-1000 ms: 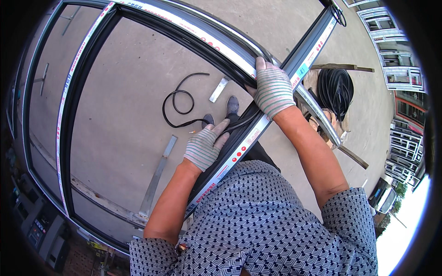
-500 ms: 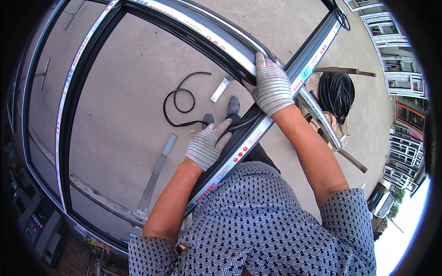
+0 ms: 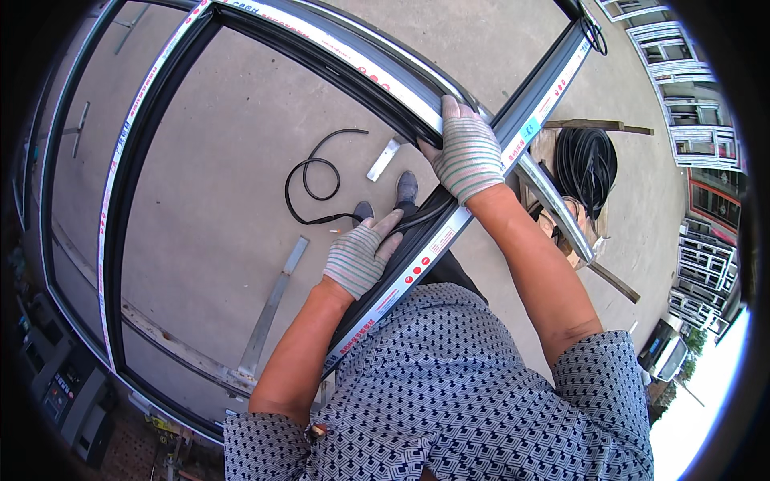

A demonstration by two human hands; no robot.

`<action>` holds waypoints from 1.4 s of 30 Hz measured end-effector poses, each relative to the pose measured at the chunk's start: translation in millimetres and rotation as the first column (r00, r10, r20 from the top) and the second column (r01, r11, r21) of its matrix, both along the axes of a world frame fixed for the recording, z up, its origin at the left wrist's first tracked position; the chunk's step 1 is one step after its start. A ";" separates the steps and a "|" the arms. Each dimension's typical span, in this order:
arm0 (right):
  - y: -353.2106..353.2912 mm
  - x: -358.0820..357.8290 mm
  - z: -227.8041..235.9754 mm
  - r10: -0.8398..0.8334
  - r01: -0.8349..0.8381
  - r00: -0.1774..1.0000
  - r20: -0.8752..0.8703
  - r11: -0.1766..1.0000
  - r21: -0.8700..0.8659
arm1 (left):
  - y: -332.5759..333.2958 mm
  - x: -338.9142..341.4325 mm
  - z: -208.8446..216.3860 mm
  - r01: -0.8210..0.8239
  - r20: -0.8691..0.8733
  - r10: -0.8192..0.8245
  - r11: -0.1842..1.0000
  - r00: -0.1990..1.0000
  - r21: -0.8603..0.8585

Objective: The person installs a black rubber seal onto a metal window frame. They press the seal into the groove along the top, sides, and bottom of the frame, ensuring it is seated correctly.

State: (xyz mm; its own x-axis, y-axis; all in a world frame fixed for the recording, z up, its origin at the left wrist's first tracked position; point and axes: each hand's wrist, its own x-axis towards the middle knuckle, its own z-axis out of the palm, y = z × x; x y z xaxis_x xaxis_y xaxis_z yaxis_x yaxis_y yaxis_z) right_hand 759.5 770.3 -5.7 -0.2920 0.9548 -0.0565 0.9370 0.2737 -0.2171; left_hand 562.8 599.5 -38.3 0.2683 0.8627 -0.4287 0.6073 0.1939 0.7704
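Note:
A large metal window frame [image 3: 381,74], dark with white printed film on its faces, lies in front of my body. My right hand [image 3: 469,152], in a striped knit glove, is over the joint of two bars, fingers across the bar and thumb at its inner edge. My left hand [image 3: 358,255], gloved alike, is closed around a black rubber strip [image 3: 419,219] above the near bar. The strip runs along that bar toward my right hand, and its loose tail [image 3: 290,186] hangs down in a loop inside the opening. What lies under my right palm is hidden.
A large coil of black rubber strip [image 3: 586,170] lies to the right by wooden bars [image 3: 597,125]. Metal supports [image 3: 273,309] stand below the frame. A dark machine [image 3: 64,393] is at the lower left. Several white frames [image 3: 682,88] stand at the far right.
My right hand has shifted slightly left and nearer along the frame's joint. My left hand stays about where it was, with the strip still in it.

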 end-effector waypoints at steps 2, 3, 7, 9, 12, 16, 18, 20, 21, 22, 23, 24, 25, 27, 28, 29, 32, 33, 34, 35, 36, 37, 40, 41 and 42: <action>1.9 -5.4 1.6 -0.019 0.018 1.000 0.012 0.999 0.031 | -3.0 1.5 0.2 0.004 -0.044 -0.001 0.998 0.999 0.066; 3.4 -7.9 2.4 -0.028 0.027 0.999 0.018 0.999 0.046 | -3.9 2.1 0.1 0.007 -0.066 -0.001 0.995 0.998 0.099; 8.1 -11.2 2.5 -0.066 0.066 0.998 0.003 0.997 -0.050 | -2.8 3.4 -1.6 0.017 -0.074 -0.014 0.999 0.997 0.048; 7.3 -10.7 3.9 -0.074 0.073 0.997 -0.015 0.995 -0.064 | -2.3 3.6 -2.5 0.011 -0.058 -0.011 1.000 0.998 0.004; 7.5 -11.2 0.0 -0.063 0.065 0.997 0.042 0.997 -0.040 | -3.3 2.8 -2.8 0.004 -0.047 -0.001 0.998 0.999 0.059; 6.3 -14.2 0.9 -0.055 0.057 0.996 0.070 0.998 -0.016 | -2.8 0.8 -6.1 0.021 -0.028 -0.019 0.997 0.999 0.078; 4.9 -11.1 0.4 -0.015 0.012 0.997 0.072 0.999 0.042 | -3.6 0.1 -5.5 0.018 -0.031 -0.015 0.996 0.999 0.082; 3.6 -6.7 -1.4 0.015 -0.020 0.998 0.066 0.997 0.078 | -2.3 1.2 -2.4 0.024 -0.044 -0.022 0.998 0.999 0.055; 4.1 -6.7 -1.6 0.007 -0.010 0.998 0.065 0.999 0.053 | -1.6 1.6 -0.7 0.027 -0.051 -0.025 0.999 0.998 0.041; 4.4 -6.6 -1.6 -0.003 0.002 0.998 0.066 1.000 0.028 | -1.7 1.9 0.3 0.023 -0.047 -0.021 0.999 0.999 0.041; 4.9 -6.2 -1.7 -0.014 0.014 0.998 0.067 1.000 0.003 | -1.8 2.1 1.0 0.019 -0.044 -0.017 0.999 0.999 0.041; 6.2 -5.2 -1.7 -0.014 0.016 0.996 0.086 0.999 -0.029 | -1.9 2.3 1.4 0.015 -0.040 -0.014 0.999 0.999 0.041; 6.4 -5.8 -1.5 -0.013 0.016 0.997 0.078 0.999 -0.031 | -1.3 1.9 1.5 0.013 -0.022 -0.013 0.999 1.000 0.030; 6.5 -6.9 -0.9 -0.015 0.017 0.998 0.064 0.999 -0.035 | 0.2 0.6 1.4 0.012 0.015 -0.012 1.000 1.000 0.009; 6.1 -6.5 -1.7 -0.001 0.001 0.998 0.065 1.000 0.002 | -0.4 0.5 0.2 0.014 -0.002 -0.014 0.999 1.000 0.035; 4.3 -5.8 -3.5 0.013 -0.016 0.998 0.067 0.999 0.039 | -2.2 0.6 -2.3 0.017 -0.019 -0.016 0.998 1.000 0.062; 5.8 -4.9 -6.0 0.019 -0.024 0.998 0.061 0.997 0.078 | 0.0 1.2 1.5 0.021 -0.030 -0.020 0.999 0.999 0.050; 6.5 -4.9 -6.4 0.015 -0.019 0.998 0.057 0.997 0.078 | 0.9 1.5 3.1 0.022 -0.027 -0.021 0.999 0.999 0.032; 6.4 -6.5 -4.4 0.002 -0.006 0.998 0.064 0.998 0.055 | 0.4 1.5 2.6 0.023 -0.027 -0.022 0.999 0.999 0.036; 6.5 -8.9 -0.6 -0.010 0.008 0.997 0.071 0.999 0.032 | -0.2 1.5 1.7 0.024 -0.028 -0.023 0.999 0.999 0.040; 6.7 -11.1 2.3 -0.023 0.022 0.997 0.079 1.000 0.010 | -1.0 1.6 0.6 0.025 -0.029 -0.024 0.999 0.999 0.045; 6.9 -12.3 4.0 -0.030 0.031 0.996 0.090 0.999 -0.009 | -2.1 2.3 -0.9 0.019 -0.031 -0.017 0.998 0.999 0.062; 10.6 -14.4 5.8 -0.043 0.051 0.993 0.111 0.997 -0.064 | -3.9 3.2 -2.9 0.010 -0.034 -0.007 0.997 0.999 0.073; 9.9 -15.3 5.4 -0.046 0.051 0.994 0.096 0.998 -0.048 | -2.8 2.5 -2.3 0.011 -0.032 -0.009 0.999 0.999 0.048; 8.0 -16.3 4.4 -0.048 0.050 0.996 0.079 0.998 -0.033 | -1.9 1.9 -1.8 0.011 -0.031 -0.010 1.000 0.999 0.023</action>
State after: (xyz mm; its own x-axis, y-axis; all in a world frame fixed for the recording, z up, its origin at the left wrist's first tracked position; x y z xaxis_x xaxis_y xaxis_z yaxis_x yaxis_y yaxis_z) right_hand 743.2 778.3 -1.2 -0.2382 0.9649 -0.1105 0.9636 0.2206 -0.1510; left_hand 564.7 597.6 -40.1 0.2647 0.8697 -0.4166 0.6327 0.1693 0.7556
